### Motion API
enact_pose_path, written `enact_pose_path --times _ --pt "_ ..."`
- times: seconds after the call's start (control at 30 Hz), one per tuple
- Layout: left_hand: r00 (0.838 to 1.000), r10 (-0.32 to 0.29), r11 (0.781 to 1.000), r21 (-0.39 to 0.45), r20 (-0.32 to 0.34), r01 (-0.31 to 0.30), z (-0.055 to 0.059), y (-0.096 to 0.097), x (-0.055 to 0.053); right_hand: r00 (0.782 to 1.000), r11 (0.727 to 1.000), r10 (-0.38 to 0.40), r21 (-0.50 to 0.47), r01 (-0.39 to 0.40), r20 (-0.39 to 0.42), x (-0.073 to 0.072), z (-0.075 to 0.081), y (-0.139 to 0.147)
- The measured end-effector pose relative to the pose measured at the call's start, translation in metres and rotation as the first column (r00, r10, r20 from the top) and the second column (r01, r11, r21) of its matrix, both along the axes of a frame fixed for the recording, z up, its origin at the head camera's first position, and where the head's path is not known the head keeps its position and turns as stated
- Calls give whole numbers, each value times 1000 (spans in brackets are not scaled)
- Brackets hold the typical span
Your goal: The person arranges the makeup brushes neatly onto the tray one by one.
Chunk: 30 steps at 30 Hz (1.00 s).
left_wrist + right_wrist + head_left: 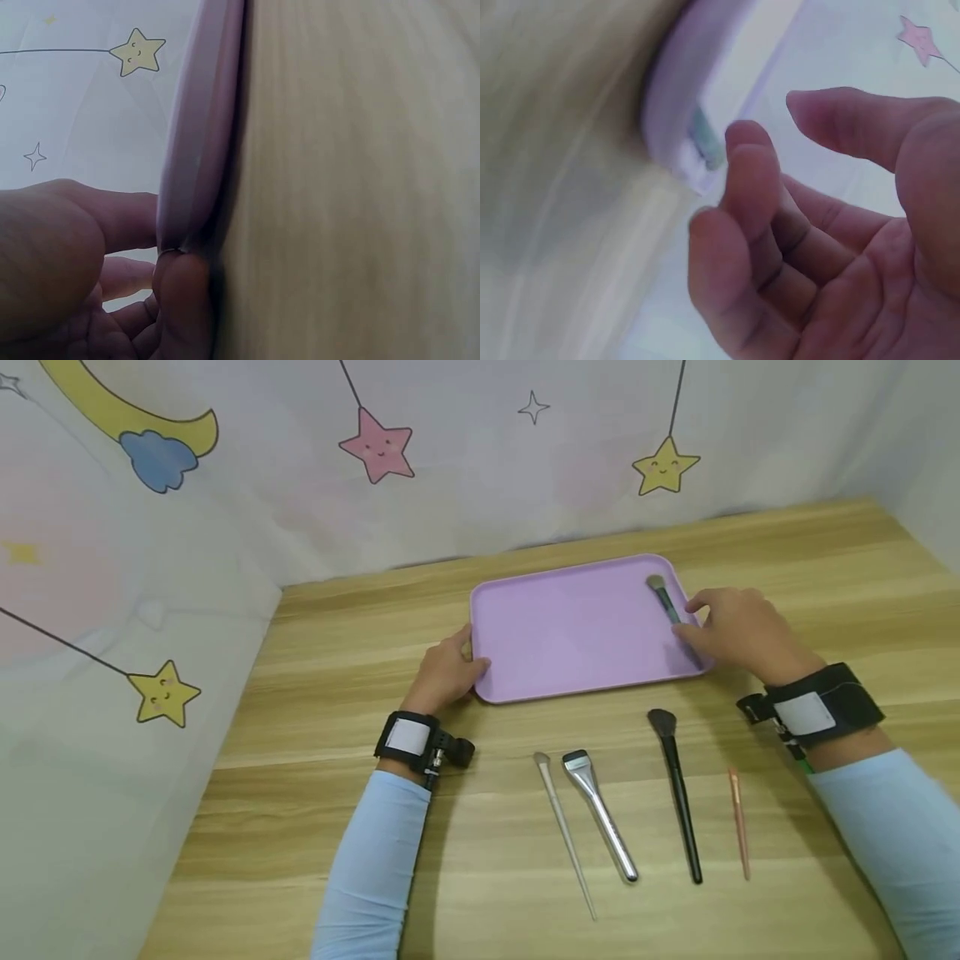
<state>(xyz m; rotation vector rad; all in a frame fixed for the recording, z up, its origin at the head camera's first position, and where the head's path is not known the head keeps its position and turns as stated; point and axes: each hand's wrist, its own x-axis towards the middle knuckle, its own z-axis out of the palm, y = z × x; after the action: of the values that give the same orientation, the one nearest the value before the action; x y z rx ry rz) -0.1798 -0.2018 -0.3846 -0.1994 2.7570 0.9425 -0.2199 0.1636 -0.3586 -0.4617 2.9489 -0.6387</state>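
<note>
Left hand (441, 675) pinching tray (570, 627) at left edge near front corner, right hand (746, 631) at right edge, thumb and fingers spread, brush (666, 602) in tray along that edge, tray near back edge of worktop (322, 735)

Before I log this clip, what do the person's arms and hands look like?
Light blue sleeves cover both forearms. Each wrist wears a black strap with a white rectangular patch and a small black camera; a bit of green shows below the right strap. The left hand and right hand wear no gloves.
</note>
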Motion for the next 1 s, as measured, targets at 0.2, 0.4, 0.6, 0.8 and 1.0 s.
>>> enact_pose_path --times 0.2,0.4,0.6,0.8,1.0 --pt "1000 5 1000 14 -14 -5 4 -5 -4 999 999 50 21 -50 2 6 21 -7" --pt "1000 12 1000 18 -1 -12 7 -4 -5 994 994 106 32 -107 13 15 33 -14" --pt "1000 7 1000 8 8 -7 7 -2 -4 992 991 127 38 -127 22 23 36 -17" --pt "1000 7 1000 -1 19 -7 6 1 -3 989 988 141 61 -144 52 30 36 -16" --pt "1000 6 1000 4 31 -6 3 2 -2 982 985 154 61 -161 105 38 32 -15"
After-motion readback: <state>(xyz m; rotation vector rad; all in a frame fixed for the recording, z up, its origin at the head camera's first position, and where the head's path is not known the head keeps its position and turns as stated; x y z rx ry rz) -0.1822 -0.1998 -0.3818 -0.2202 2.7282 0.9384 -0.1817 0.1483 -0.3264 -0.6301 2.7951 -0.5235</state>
